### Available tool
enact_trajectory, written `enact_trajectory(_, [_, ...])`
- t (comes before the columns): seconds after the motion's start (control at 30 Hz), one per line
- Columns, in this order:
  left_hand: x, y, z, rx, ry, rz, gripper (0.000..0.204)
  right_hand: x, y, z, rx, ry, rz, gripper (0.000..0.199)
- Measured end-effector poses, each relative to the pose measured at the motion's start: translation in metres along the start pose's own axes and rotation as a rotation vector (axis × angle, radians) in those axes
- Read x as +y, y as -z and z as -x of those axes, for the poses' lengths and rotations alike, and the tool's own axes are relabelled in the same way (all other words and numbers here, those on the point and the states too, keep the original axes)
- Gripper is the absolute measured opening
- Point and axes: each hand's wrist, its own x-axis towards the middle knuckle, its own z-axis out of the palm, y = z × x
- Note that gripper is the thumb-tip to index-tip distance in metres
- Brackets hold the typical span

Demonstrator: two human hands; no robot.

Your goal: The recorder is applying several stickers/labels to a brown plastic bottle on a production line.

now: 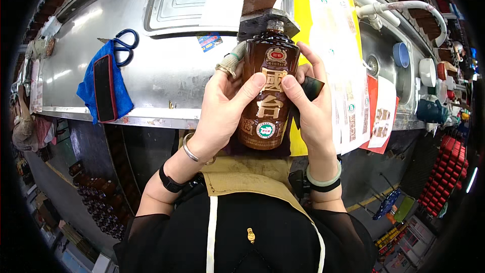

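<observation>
Both of my hands hold a brown glass bottle [259, 105] upright in the picture, its uncapped-looking clear neck pointing away from me. Gold raised characters, a red-and-gold emblem and a round green-and-white sticker mark its front. My left hand [222, 98] grips the left side, thumb pressed on the front; a pale fabric cover wraps one of its fingers. From the right side my right hand [314, 103] grips it, thumb also on the front. A dark flat piece [312, 88] shows among the right fingers; its kind is unclear. The bottle's back is hidden.
A metal workbench [166, 71] carries a blue cloth [121, 93] with a phone [104, 88], blue-handled scissors [125, 48] and a metal tray [174, 0]. Printed label sheets [338, 71] lie over yellow material to the right, beside a sink [376, 45] with a blue bowl [401, 54].
</observation>
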Motion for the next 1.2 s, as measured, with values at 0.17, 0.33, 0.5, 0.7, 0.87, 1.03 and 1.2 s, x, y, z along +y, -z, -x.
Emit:
enact_trajectory(0.17, [0.0018,-0.0003,-0.0004,-0.001,0.0,-0.013,0.069,0.001,0.0014,-0.0002,-0.007,0.023,0.036,0.071])
enact_trajectory(0.33, [0.0025,-0.0001,-0.0012,0.002,-0.013,-0.035,0.071,-0.0005,-0.0007,-0.0006,0.003,0.002,0.002,0.071])
enact_trajectory(0.5, [0.0015,0.0012,-0.0018,-0.002,-0.022,-0.039,0.07,0.0001,0.001,-0.0013,-0.018,0.006,-0.02,0.069])
enact_trajectory(0.7, [0.0063,-0.0003,-0.0008,-0.003,-0.01,-0.055,0.067,-0.0034,0.0011,-0.0014,-0.029,-0.018,-0.062,0.068])
enact_trajectory(0.87, [0.0049,-0.0001,-0.0006,0.0,-0.016,-0.061,0.066,-0.0022,-0.0025,-0.0023,0.004,-0.008,-0.007,0.066])
enact_trajectory(1.03, [0.005,0.0003,-0.0004,0.002,-0.019,-0.082,0.067,0.0014,0.0004,-0.0035,-0.003,0.005,0.002,0.065])
enact_trajectory(1.2, [0.0042,0.0013,-0.0009,-0.001,-0.022,-0.071,0.068,-0.0006,-0.0007,-0.0036,-0.007,-0.013,-0.005,0.065])
